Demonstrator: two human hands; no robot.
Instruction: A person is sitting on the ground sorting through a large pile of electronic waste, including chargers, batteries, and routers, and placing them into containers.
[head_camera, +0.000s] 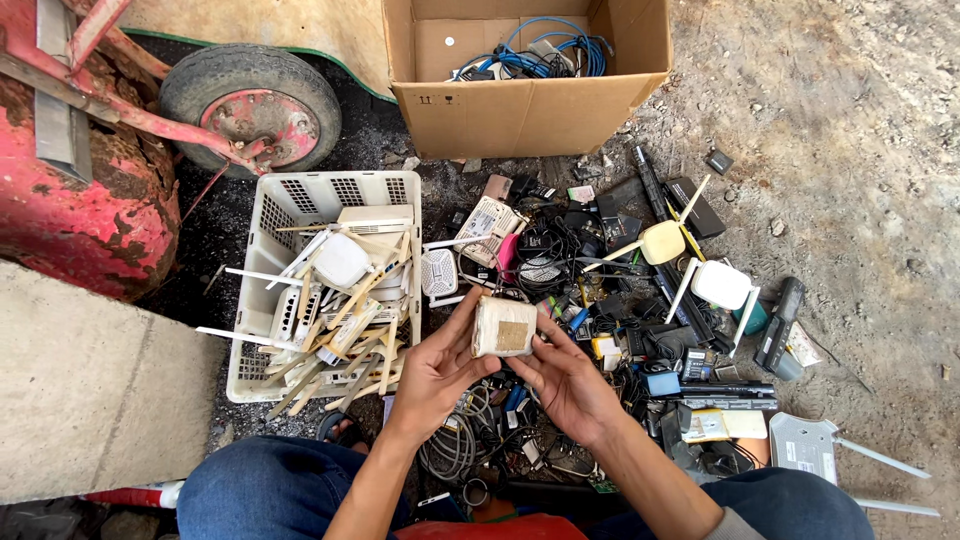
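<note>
I hold a small cream-coloured plastic box (503, 327) with a worn label between both hands, above a heap of old electronics. My left hand (437, 370) grips its left side, thumb and fingers wrapped around it. The right hand (563, 378) supports it from below and on the right. Directly under the hands lie tangled cables and small devices (480, 440). My knees in blue jeans show at the bottom edge.
A white plastic basket (262, 235) on the left holds several yellowed routers with antennas. A cardboard box (530, 110) with blue cables stands at the back. Black and white routers (720, 285) are scattered right. A red wheelbarrow (90, 190) and a concrete block (80, 390) sit left.
</note>
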